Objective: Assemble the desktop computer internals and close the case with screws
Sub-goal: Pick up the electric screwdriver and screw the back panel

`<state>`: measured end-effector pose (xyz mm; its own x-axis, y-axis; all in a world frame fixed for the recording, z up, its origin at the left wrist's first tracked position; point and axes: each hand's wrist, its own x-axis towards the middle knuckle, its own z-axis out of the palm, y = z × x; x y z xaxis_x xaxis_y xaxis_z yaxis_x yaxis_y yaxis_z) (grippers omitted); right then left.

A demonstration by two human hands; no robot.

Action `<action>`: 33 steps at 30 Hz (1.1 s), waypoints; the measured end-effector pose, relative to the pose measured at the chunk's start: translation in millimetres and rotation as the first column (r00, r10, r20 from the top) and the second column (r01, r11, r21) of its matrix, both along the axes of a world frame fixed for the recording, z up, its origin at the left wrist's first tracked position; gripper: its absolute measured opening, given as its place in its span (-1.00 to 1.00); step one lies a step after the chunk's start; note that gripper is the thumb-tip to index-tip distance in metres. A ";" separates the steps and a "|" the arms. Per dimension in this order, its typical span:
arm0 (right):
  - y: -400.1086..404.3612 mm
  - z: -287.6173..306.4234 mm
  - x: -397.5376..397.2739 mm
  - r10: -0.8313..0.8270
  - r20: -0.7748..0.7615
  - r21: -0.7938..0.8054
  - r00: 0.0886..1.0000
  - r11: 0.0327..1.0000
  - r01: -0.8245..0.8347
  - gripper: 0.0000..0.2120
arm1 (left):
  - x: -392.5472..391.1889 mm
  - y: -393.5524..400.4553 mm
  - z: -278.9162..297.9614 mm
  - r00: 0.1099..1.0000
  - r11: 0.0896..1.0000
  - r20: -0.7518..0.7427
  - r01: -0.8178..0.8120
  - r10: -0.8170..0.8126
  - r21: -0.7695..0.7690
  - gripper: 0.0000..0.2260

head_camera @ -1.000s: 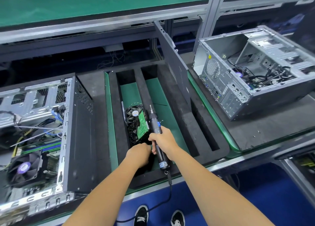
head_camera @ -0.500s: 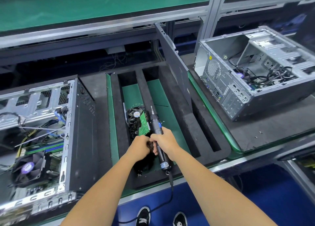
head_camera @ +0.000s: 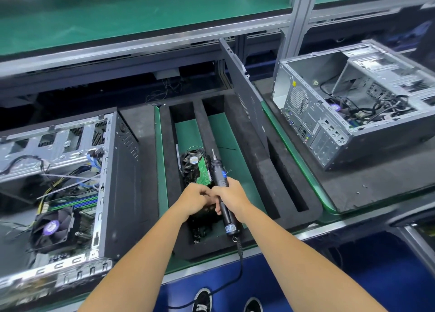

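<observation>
My right hand [head_camera: 231, 197] grips a black electric screwdriver [head_camera: 218, 171] around its middle, bit pointing away from me, cord hanging off the bench. My left hand [head_camera: 196, 200] hovers just left of it with curled fingers, its fingertips meeting the fingers of my right hand; whatever it may pinch is hidden. Both hands are over a slot of the black foam tray [head_camera: 270, 170]. In that slot lie a fan card with a green board [head_camera: 195, 164] and a heap of small dark screws [head_camera: 200, 229]. An open computer case [head_camera: 113, 170] lies to the left.
A second open case [head_camera: 353, 114] with loose cables lies at the right on a black mat. A dark side panel [head_camera: 244, 95] stands on edge in the foam tray. A few tiny screws [head_camera: 363, 186] lie on the right mat. A shelf rail runs across the back.
My left hand has risen out of the tray slot and moved right until it meets my right hand. The screwdriver has barely shifted.
</observation>
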<state>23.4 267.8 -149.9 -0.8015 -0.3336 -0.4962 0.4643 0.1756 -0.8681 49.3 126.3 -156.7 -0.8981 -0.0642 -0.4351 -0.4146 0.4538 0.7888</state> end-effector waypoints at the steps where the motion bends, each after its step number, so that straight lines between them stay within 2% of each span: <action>1: 0.1 0.8 0.4 0.001 0.003 -0.004 1.000 1.000 -0.001 -0.83 | -1.6 -0.4 3.9 0.999 0.999 0.011 -0.041 0.041 0.019 -0.73; 4: 0.9 4.5 1.7 0.002 0.030 -0.009 1.000 1.000 -0.002 -0.82 | -10.4 -2.4 19.1 0.974 0.972 -0.017 -0.223 0.225 0.069 -0.83; 7: 4.0 10.8 5.3 0.020 0.078 -0.023 0.997 1.000 -0.018 -0.84 | -19.6 -4.5 35.5 0.909 0.906 -0.094 -0.387 0.406 0.172 -0.86; 10: 9.5 19.1 10.2 0.074 0.103 -0.064 0.992 0.996 -0.068 -0.83 | -24.7 -1.6 46.2 0.853 0.837 -0.098 -0.471 0.512 0.278 -0.87; 13: 13.6 32.1 16.1 0.120 0.093 -0.119 0.988 0.987 -0.109 -0.79 | -26.7 4.0 53.5 0.801 0.784 -0.111 -0.531 0.588 0.321 -0.78; 16: 15.0 48.4 24.2 0.171 0.071 -0.181 0.983 0.971 -0.156 -0.64 | -26.2 7.8 62.2 0.760 0.734 -0.106 -0.568 0.641 0.372 -0.85; 20: 13.1 70.1 38.5 0.235 -0.010 -0.217 0.972 0.948 -0.231 -0.52 | -23.9 7.3 80.8 0.717 0.663 -0.096 -0.573 0.690 0.481 -0.88; 26: 1.8 101.1 74.9 0.192 -0.099 -0.205 0.976 0.956 -0.209 -0.47 | -3.1 2.7 116.4 0.719 0.548 -0.031 -0.501 0.695 0.670 -0.91; 30: -17.8 122.8 109.3 0.094 -0.161 -0.218 0.982 0.968 -0.128 -0.55 | 22.1 -9.5 141.9 0.789 0.523 0.001 -0.409 0.615 0.748 -0.99; 33: -37.4 135.6 135.4 0.015 -0.176 -0.272 0.984 0.960 -0.064 -0.65 | 45.2 -24.2 159.9 0.820 0.536 -0.037 -0.338 0.571 0.774 -0.96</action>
